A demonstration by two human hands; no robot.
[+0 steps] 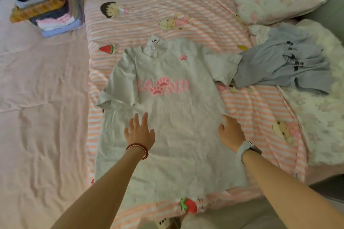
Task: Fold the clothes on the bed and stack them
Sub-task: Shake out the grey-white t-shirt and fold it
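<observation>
While soft grey tee (173, 117) lies flat, L hand (139, 132) & R hand (231, 130) rest open-fingered.

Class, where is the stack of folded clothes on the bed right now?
The stack of folded clothes sits at the head view's upper left, on the plain pink sheet, left of the striped quilt.

Matt wrinkled cotton t-shirt (173, 117); fluffy white blanket (320, 113)

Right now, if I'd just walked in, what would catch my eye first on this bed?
A grey T-shirt with pink paw-print lettering lies spread flat mid-bed, the left hand flat on it and the right hand at its right edge. A tall stack of folded clothes stands at the far left, and a crumpled blue-grey garment lies right, overlapping the shirt's sleeve.
</observation>
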